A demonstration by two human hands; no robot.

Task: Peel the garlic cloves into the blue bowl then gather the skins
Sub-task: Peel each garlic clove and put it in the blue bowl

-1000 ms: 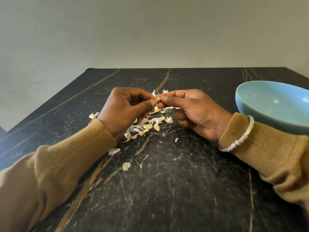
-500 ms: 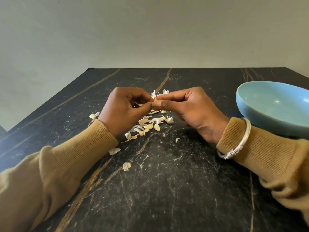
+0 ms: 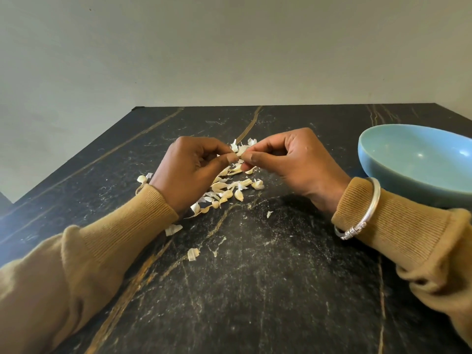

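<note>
**Item: garlic clove [image 3: 239,154], in work.** Held above the black marble table [image 3: 255,290], pinched at one end by the thumb and forefinger of the left hand [image 3: 189,169] and at the other by those of the right hand [image 3: 293,162]. The remaining fingers of both hands are curled in. How much skin is left on the clove cannot be told.

**Change.** The pinch point has barely shifted over the last second. The right hand has arched upward, knuckles raised. Judged: a skin is being worked loose and the clove is not yet free.

**Item: pile of cloves and skins [image 3: 227,187].** Lies on the table under and between the hands. Stray skins [image 3: 193,254] lie nearer the person, apart from it.

**Item: blue bowl [image 3: 388,182].** Stands just beside the right wrist. No clove shows in the visible part of its interior.

**Item: silver bangle [image 3: 367,213].** On the right sleeve cuff.

**Status.** Peeling stage; gathering not begun.
</note>
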